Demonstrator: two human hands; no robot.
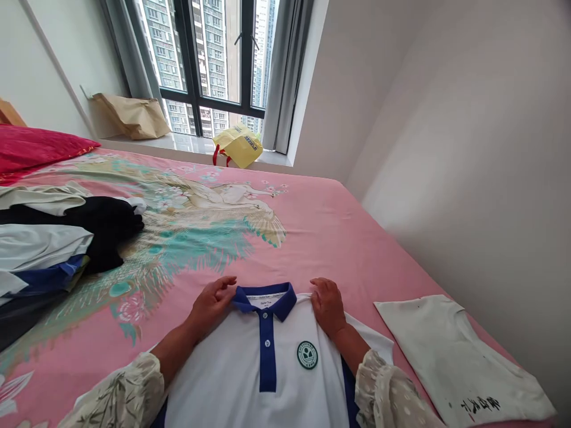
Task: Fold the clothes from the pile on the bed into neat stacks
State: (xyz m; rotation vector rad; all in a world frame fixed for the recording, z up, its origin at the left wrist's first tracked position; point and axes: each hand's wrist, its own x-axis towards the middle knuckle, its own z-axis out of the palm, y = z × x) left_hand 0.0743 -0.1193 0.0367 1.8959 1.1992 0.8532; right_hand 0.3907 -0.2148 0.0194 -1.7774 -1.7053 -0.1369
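A white polo shirt (241, 368) with a blue collar, a blue button placket and a round green badge lies front up on the bed, its lower part running out of view. My left hand (213, 304) rests at the shoulder beside the collar, fingers stretched towards it and slightly apart from the thumb. On the opposite shoulder lies my right hand (328, 306), its fingers bent inward over the fabric with the thumb apart. Neither hand visibly lifts the cloth. Part of each sleeve is covered by my forearms.
To the right lies a folded white T-shirt (441, 351) with black lettering. Piled clothes (53, 238) sit at the left on the pink patterned bedsheet (321, 220), near a red pillow (40, 148). A brown paper bag (134, 116) and a yellow bag (241, 145) stand by the window.
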